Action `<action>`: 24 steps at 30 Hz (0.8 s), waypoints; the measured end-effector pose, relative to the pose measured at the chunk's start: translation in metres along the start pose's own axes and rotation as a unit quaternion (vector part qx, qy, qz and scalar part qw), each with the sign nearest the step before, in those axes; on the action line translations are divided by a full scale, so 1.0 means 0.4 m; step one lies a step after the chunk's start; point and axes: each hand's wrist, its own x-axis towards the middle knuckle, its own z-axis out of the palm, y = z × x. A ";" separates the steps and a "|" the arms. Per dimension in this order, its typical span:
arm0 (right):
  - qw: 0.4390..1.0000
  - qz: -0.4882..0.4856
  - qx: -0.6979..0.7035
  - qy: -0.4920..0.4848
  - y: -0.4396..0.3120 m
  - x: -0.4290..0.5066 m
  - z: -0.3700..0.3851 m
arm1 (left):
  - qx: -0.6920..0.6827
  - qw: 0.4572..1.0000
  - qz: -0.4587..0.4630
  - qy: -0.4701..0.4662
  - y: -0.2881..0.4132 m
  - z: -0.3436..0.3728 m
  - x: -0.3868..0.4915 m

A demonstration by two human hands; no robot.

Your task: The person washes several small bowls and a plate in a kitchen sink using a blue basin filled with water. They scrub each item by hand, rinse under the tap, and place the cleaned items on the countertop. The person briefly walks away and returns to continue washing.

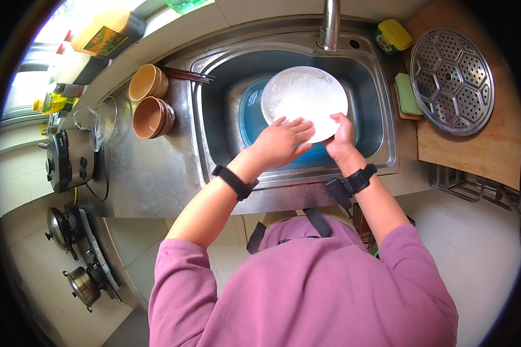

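Note:
A white plate with a small grey swirl near its rim is tilted over the sink. My right hand grips its lower right edge, thumb on top and the other fingers mostly hidden underneath. Flat against the plate's lower part lies my left hand, its fingers apart; I see nothing held in it. Beneath the plate, a blue basin sits in the sink and is partly covered. The plate's surface shines brightly, so I cannot tell whether suds are on it.
Left of the sink stand stacked yellow bowls, brown bowls and chopsticks. The faucet rises behind. At right are a green sponge, a yellow-lidded container and a perforated steamer rack on a wooden board.

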 end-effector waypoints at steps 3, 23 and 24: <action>0.996 0.027 -0.078 0.035 -0.007 0.004 -0.020 | -0.019 0.999 -0.045 0.009 -0.012 0.023 -0.036; 0.993 0.090 -0.067 -0.043 -0.082 0.015 -0.168 | -0.802 0.485 -0.278 0.211 -0.122 0.073 0.047; 0.993 0.091 -0.026 -0.071 -0.087 0.013 -0.167 | -0.797 0.457 -0.335 0.210 -0.146 0.098 0.070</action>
